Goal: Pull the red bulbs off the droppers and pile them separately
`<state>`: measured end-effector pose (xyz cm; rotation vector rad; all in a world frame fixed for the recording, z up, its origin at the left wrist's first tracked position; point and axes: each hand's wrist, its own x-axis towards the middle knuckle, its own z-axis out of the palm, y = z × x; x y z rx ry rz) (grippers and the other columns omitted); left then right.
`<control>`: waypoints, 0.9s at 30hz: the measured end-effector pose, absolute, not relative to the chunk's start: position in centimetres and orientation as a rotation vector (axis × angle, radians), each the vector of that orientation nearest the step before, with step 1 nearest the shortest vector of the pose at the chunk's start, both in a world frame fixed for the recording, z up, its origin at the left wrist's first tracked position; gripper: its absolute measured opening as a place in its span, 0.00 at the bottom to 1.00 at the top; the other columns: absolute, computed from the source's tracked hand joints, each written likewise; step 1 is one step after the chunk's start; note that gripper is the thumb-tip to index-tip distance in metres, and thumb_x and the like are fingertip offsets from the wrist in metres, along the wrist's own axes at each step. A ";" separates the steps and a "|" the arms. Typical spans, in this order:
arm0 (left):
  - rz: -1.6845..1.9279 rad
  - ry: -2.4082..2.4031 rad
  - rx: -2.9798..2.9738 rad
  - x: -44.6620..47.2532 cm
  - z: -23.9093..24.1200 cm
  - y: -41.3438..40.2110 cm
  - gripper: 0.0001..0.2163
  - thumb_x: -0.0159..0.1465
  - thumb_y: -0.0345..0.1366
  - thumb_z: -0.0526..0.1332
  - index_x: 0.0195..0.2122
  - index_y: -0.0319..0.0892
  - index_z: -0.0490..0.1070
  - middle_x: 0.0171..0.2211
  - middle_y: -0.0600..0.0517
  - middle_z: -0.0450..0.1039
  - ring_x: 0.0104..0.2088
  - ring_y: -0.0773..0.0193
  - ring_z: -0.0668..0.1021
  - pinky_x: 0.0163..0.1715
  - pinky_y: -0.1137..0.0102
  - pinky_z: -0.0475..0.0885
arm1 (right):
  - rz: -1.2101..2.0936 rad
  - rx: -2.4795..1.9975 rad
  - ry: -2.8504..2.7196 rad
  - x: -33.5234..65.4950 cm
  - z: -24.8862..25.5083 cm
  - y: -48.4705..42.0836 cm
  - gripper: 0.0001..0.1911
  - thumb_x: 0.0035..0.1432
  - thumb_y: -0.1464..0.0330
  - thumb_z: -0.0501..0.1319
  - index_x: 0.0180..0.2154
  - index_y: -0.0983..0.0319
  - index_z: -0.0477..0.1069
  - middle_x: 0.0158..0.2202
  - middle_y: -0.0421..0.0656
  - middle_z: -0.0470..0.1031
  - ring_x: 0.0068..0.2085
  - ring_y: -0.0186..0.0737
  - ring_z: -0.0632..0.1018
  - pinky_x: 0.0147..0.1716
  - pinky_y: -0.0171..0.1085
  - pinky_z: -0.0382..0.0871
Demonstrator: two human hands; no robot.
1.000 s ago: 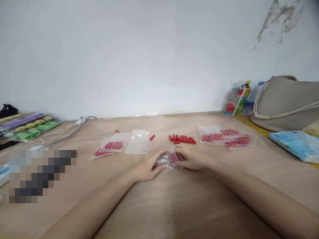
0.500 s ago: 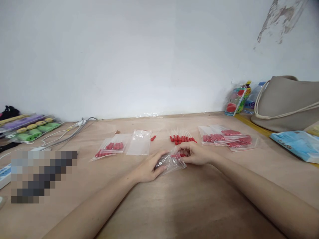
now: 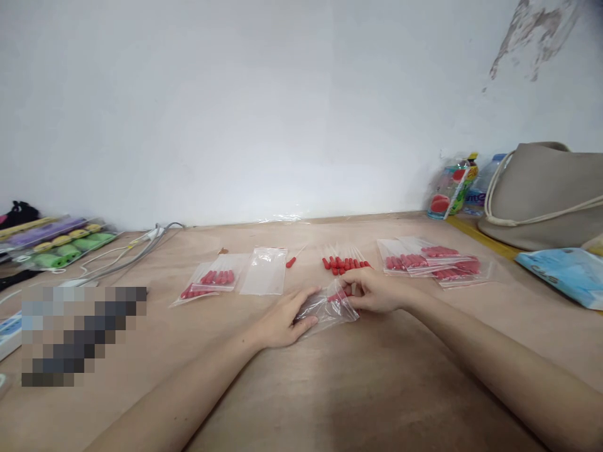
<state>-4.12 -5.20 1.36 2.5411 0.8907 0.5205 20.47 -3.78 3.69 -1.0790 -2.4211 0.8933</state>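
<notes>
My left hand (image 3: 282, 320) grips a clear plastic bag (image 3: 320, 314) by its left side, thumb in front and fingers behind. At the bag's right end, my right hand (image 3: 374, 290) pinches a red-tipped stick (image 3: 337, 296), whose red head shows inside or behind the clear film. Just beyond the hands lies a group of red-tipped sticks (image 3: 351, 262), heads toward me. One single red-tipped stick (image 3: 291, 262) rests apart from them, beside a flat bag (image 3: 264, 270) with no red heads in it.
Filled bags of red-tipped sticks lie at left (image 3: 217, 276) and right (image 3: 414, 258). Farther right are a blue packet (image 3: 558, 276), drink bottles (image 3: 447, 191) and a beige bag (image 3: 546, 194). Cables (image 3: 127, 260), a power strip (image 3: 10, 333) and colourful packs (image 3: 61, 242) sit at left.
The red head in my right fingers has shifted slightly and tilts more within the bag. The bag's right end has moved a little to the right; both hands keep their hold.
</notes>
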 end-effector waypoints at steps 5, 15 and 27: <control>0.522 0.896 2.558 -4.2 1.2 -5.1 0.23 0.62 0.38 0.53 0.58 0.45 0.50 0.56 0.46 0.59 0.55 0.58 0.64 0.54 0.61 0.61 | 0.535 -1.142 -2.624 19.8 4.0 -4.6 0.12 0.44 0.64 0.62 0.31 0.63 0.65 0.29 0.40 0.67 0.27 0.30 0.65 0.23 0.29 0.57; 0.502 0.905 2.543 -4.0 1.6 -5.3 0.22 0.63 0.39 0.52 0.58 0.45 0.50 0.55 0.47 0.60 0.54 0.59 0.64 0.53 0.62 0.61 | 0.961 -1.096 -2.320 19.8 3.2 -4.0 0.06 0.49 0.69 0.56 0.31 0.63 0.67 0.21 0.35 0.65 0.23 0.28 0.65 0.21 0.28 0.57; 0.518 0.907 2.527 -4.0 1.5 -5.2 0.22 0.63 0.38 0.52 0.58 0.45 0.51 0.55 0.47 0.60 0.54 0.58 0.65 0.53 0.62 0.61 | 1.654 -1.287 -1.773 20.2 2.9 -3.8 0.17 0.49 0.59 0.61 0.39 0.62 0.65 0.22 0.37 0.71 0.18 0.27 0.70 0.16 0.26 0.64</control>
